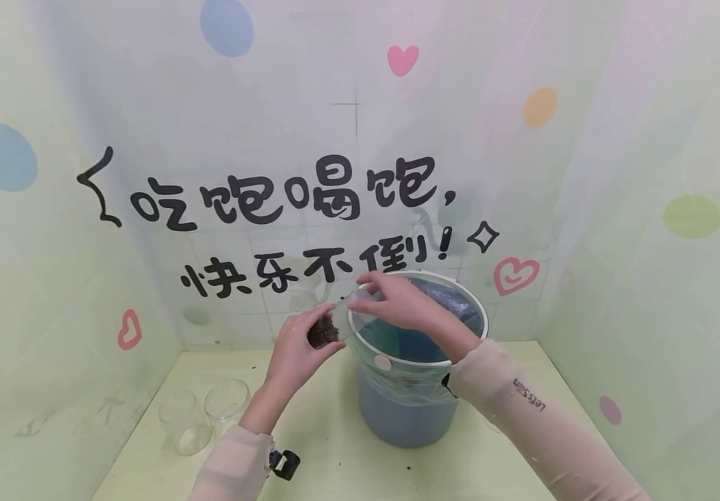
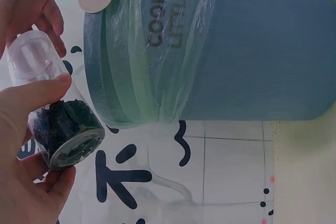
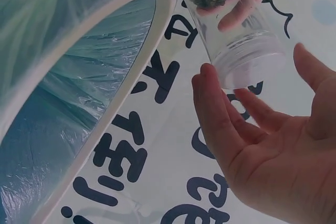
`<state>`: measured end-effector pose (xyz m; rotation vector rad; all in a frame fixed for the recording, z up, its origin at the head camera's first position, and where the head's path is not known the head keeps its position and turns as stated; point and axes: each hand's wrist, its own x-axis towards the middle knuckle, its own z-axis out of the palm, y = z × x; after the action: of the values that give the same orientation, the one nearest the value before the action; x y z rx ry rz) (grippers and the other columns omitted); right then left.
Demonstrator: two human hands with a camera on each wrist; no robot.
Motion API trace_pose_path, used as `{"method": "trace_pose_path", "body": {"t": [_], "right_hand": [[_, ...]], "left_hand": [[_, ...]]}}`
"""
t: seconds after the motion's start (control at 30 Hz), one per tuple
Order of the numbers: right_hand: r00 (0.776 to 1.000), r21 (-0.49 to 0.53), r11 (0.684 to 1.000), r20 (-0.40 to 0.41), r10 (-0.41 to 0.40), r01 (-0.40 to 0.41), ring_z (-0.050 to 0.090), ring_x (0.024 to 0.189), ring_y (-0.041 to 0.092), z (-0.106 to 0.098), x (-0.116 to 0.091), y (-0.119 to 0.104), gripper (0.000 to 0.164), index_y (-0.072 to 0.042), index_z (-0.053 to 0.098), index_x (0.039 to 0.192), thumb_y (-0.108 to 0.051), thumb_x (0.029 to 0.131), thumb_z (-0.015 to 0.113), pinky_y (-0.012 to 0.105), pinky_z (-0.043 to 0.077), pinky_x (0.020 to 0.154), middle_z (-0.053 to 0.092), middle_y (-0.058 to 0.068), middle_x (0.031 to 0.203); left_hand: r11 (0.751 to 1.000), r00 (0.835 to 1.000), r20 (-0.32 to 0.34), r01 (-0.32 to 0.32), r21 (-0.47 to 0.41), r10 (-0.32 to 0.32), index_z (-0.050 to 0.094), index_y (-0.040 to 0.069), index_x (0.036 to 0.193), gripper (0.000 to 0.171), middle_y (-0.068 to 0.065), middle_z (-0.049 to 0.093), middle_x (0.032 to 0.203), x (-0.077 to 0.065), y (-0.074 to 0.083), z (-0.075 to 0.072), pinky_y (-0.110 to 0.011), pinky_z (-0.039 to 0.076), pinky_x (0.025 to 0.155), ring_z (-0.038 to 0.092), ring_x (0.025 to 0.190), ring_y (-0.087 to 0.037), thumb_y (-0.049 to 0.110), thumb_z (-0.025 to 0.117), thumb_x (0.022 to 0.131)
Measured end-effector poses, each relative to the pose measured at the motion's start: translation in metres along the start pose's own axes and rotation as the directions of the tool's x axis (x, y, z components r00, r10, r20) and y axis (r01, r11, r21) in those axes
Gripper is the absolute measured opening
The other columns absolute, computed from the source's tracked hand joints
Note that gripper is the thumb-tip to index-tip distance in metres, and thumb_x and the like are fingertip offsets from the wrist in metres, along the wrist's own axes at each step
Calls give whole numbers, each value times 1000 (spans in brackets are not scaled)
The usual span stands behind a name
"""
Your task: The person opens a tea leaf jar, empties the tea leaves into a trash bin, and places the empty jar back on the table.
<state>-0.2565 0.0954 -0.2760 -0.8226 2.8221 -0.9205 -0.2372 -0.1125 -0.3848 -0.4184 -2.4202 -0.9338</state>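
Note:
My left hand (image 1: 297, 351) grips a clear glass jar (image 2: 86, 136) that lies tilted beside the bin's rim. Dark, crumbly bits (image 2: 63, 121) sit in the base end, on the left hand's side. Toward the right hand, the jar's other end (image 3: 252, 66) looks whitish and see-through, perhaps a lid. My right hand (image 1: 400, 303) is at that end with fingers extended and thumb apart. One fingertip seems to touch the jar's side. Below the right forearm stands a blue bin (image 1: 406, 410) with a white rim and a see-through plastic liner (image 3: 105, 51).
Several clear glass vessels, one a round jar (image 1: 227, 402), stand on the pale table (image 1: 309, 459) at the left. A few dark specks lie on the tabletop. Printed curtains (image 1: 259, 118) enclose the back and both sides.

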Motion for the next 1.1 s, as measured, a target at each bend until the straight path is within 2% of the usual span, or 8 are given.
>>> {"method": "trace_pose_path", "body": {"t": [0.1,0.23,0.3,0.43,0.6,0.8,1.1], "right_hand": [[999,3,999,-10,49,-49,70,100,24,0,0,1,53,-8,56,137,-42,97,62,41,58,89,66,15,125],[999,38,998,0,48,-48,71,80,18,1,1,3,48,-7,60,131,-38,95,66,33,60,77,67,14,120],[1000,41,999,-4,31,-31,71,83,19,1,1,4,45,-7,61,129,-34,94,68,32,60,75,67,15,121],[1000,13,1000,-20,-19,19,69,98,22,0,1,5,41,-9,63,127,-28,91,71,32,59,80,67,13,124],[997,13,997,-23,-72,72,66,107,25,-3,0,6,41,-12,63,126,-18,87,74,32,58,82,66,9,125],[998,67,995,-18,-67,68,62,120,29,-10,-4,10,46,-13,60,130,-16,86,75,39,58,90,63,7,133],[998,42,997,-9,-57,57,62,121,32,-14,-8,16,45,-15,61,130,-17,87,74,43,56,94,62,8,135]], "left_hand": [[1000,1000,0,-8,-2,8,62,17,134,65,-6,71,120,0,1,1,-51,51,95,58,115,-32,25,88,75],[1000,1000,-5,-6,0,6,63,17,134,65,-6,71,121,-1,1,1,-52,51,96,58,117,-33,25,88,74],[1000,1000,-4,-6,1,6,63,17,134,65,-6,71,122,-1,0,1,-53,51,97,59,117,-34,25,88,74],[1000,1000,0,-4,-2,4,63,16,133,65,-7,70,122,-2,0,2,-53,50,98,59,118,-34,25,88,74],[1000,1000,4,12,-13,-12,63,17,134,65,-6,71,122,-2,-2,2,-53,50,97,59,116,-34,24,88,74],[999,999,2,40,-15,-40,63,19,134,66,-5,71,122,-3,-7,1,-53,49,100,59,117,-34,24,89,74],[999,999,3,50,-16,-50,63,18,134,66,-6,70,123,-3,-7,-1,-52,49,100,58,118,-34,24,88,74]]}}
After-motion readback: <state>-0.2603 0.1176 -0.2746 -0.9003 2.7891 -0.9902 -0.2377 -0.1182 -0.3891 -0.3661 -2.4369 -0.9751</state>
